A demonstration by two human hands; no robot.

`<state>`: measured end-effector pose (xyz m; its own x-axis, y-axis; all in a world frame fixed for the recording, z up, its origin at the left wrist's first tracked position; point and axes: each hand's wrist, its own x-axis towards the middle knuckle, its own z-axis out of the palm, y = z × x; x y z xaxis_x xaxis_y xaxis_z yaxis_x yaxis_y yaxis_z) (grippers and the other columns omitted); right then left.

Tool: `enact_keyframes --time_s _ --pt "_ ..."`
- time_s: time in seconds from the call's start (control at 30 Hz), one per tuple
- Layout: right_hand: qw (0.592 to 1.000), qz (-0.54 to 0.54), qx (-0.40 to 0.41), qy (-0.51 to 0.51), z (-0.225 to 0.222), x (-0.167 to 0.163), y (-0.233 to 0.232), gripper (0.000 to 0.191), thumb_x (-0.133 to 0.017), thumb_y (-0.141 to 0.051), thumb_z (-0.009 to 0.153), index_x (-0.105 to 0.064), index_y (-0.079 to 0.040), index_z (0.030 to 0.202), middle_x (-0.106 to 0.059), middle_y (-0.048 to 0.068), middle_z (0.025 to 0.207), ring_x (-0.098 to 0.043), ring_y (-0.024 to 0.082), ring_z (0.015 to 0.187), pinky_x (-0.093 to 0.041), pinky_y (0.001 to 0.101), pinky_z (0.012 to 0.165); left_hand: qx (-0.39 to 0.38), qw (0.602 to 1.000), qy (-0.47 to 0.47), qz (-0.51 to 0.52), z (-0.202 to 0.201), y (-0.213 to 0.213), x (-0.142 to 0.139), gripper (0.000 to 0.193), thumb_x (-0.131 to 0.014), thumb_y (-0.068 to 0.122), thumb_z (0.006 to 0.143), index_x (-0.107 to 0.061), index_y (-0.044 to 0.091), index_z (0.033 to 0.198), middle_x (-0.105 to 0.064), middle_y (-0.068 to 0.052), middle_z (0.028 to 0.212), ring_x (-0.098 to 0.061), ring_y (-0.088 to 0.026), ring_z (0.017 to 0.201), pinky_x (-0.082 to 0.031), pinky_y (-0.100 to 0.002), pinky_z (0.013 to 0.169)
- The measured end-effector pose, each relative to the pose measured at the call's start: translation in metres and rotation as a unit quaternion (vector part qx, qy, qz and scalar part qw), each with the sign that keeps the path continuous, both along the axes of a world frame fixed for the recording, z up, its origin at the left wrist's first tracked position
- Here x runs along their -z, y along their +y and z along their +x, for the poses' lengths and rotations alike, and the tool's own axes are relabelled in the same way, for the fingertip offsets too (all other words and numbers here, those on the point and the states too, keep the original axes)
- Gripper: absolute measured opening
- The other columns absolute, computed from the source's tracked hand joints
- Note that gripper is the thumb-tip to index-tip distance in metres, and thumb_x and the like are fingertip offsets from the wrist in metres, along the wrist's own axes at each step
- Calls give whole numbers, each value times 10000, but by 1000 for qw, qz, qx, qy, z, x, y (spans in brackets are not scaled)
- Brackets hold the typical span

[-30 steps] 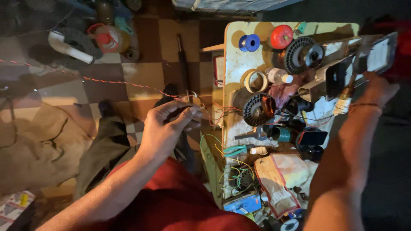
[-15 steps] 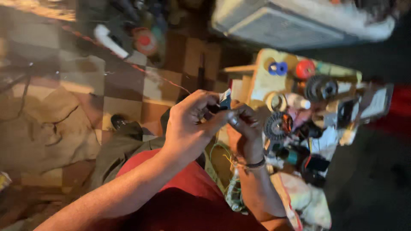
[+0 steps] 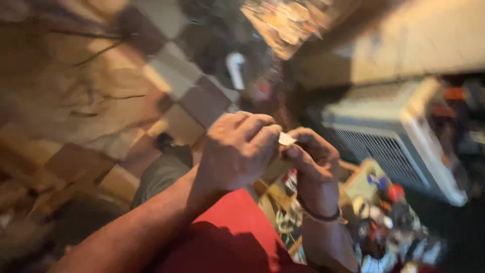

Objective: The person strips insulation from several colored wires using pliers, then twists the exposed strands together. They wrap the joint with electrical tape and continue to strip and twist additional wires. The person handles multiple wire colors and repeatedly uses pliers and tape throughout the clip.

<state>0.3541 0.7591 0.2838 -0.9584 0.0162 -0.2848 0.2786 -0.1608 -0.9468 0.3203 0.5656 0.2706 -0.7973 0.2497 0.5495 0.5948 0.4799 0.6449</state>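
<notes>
1. In the middle of the blurred view, the left hand [image 3: 237,154] and the right hand [image 3: 313,162] are raised together, above the red clothing [image 3: 227,237] on the person's lap.
2. Between the two hands there is a small pale piece [image 3: 287,138]; the fingers of both hands are curled and pressed together on it, pinching it from the two sides. What kind of piece it is, I cannot tell.
3. The right wrist carries a dark band [image 3: 319,216].
4. Lower right, the worktop [image 3: 353,184] holds many small parts and spools, all blurred; behind it stands a white box with a grille [image 3: 389,136].
5. As a judgement: the piece is already picked up and is being handled in the air; nothing shows it finished or put down yet.
</notes>
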Motion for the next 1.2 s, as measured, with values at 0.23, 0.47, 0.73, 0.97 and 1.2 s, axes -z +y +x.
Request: enact_keyframes --time_s 0.23,0.47,0.73,0.97,1.2 --pt "991 -103 -89 -13 -50 1 -176 84 -652 -17 979 -665 17 1055 -649 27 897 -592 90 817 -460 235 730 -135 988 -61 44 -11 -157 7 216 -770 179 852 -706 97 1041 -717 -65 1054 -700 -280 953 -549 -424 833" --pt "987 50 -148 28 -100 0 -260 44 -649 25 990 -653 36 1033 -648 22 989 -607 72 925 -496 230 847 -124 900 -300 292 -25 -236 2 301 -747 206 895 -714 62 1158 -761 -84 1020 -739 -196 828 -593 -315 758" --pt "935 169 -292 109 -195 24 -315 94 -646 16 967 -670 23 1057 -620 -2 952 -565 68 842 -459 221 728 -251 867 -293 315 -81 -280 2 262 -746 246 902 -759 68 1095 -789 -90 964 -779 -166 844 -612 -305 738" --pt "906 145 -378 123 -285 7 -343 53 -633 -33 1001 -643 11 1028 -632 -3 941 -571 68 895 -486 228 781 -388 819 -307 291 -156 -278 -8 191 -742 221 890 -797 97 1024 -783 -74 794 -743 -121 680 -586 -284 651" --pt "916 82 -389 52 -347 6 -331 113 -615 -94 983 -660 0 1026 -688 23 936 -625 99 877 -510 256 798 -336 720 -339 504 -222 -265 14 167 -722 143 930 -771 -10 976 -741 -60 801 -666 -90 697 -544 -262 622"
